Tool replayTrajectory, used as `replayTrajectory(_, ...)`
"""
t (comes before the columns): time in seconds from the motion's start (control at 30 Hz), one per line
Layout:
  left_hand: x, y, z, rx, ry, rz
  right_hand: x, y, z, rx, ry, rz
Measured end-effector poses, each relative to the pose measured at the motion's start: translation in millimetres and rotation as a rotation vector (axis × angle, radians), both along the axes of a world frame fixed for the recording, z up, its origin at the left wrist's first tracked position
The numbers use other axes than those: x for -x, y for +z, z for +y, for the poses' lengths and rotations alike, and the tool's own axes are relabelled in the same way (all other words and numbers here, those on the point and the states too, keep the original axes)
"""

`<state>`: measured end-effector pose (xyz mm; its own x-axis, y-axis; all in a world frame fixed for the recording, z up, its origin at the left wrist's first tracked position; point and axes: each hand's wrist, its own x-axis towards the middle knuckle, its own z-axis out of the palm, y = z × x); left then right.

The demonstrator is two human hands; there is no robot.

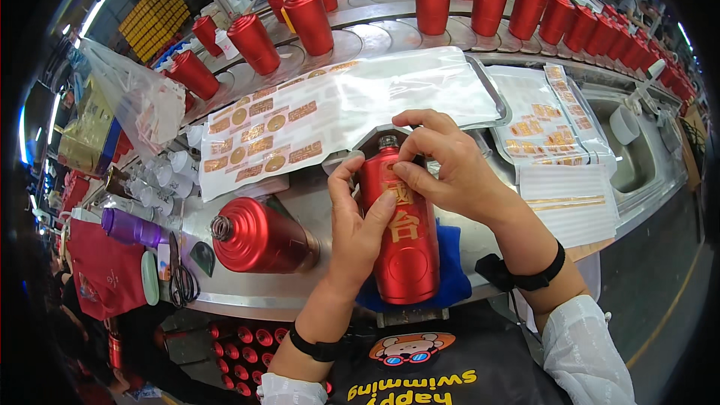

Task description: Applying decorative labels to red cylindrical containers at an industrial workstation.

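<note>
A red bottle (409,266) with large gold characters lies tilted on a blue cloth (452,262), its threaded neck against a grey metal rest. My left hand (354,217) is closed along the bottle's left side, thumb on its front beside the characters. At the shoulder, my right hand (446,161) brings thumb and a finger together beside a small gold mark, while its index finger reaches past the neck. Whatever sits between those fingertips is hidden. Another red bottle (259,236), uncapped, stands to the left.
Behind the bottle lie a sheet of gold stickers (259,135) and a second sticker sheet (536,124). Red bottles (433,1) line the conveyor (390,34). Scissors (181,277), a purple bottle (131,226) and plastic cups (161,180) are left; a sink (637,154) is right.
</note>
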<state>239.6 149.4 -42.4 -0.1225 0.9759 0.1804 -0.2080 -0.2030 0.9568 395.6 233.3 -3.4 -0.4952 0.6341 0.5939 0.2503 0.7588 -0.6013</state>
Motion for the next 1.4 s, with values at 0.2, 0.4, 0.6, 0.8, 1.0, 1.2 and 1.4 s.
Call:
replayTrajectory(0.2,1,-2,1,0.027,0.019,0.05,0,-2,1,0.023,-0.007,-0.004)
replayTrajectory(0.4,2,-6,0,-0.006,0.03,0.041,-6,-9,-2,0.112,-0.1,0.081)
replayTrajectory(0.6,-2,-1,-3,0.038,0.005,-0.009,-17,-26,-24,0.326,-0.079,0.046)
replayTrajectory(0.8,3,-8,-7,0.021,-0.009,-0.039,-17,-35,-28,0.538,-0.051,0.082)
replayTrajectory(1.0,2,-8,-9,0.031,-0.006,0.031,-18,-44,-31,0.648,0.014,0.154)
replayTrajectory(1.2,-2,-6,-12,0.025,-0.02,0.003,-23,-53,-35,0.85,0.117,0.264)
replayTrajectory(1.4,-2,-3,-14,0.018,-0.032,0.087,-22,-53,-39,0.897,0.169,0.311)
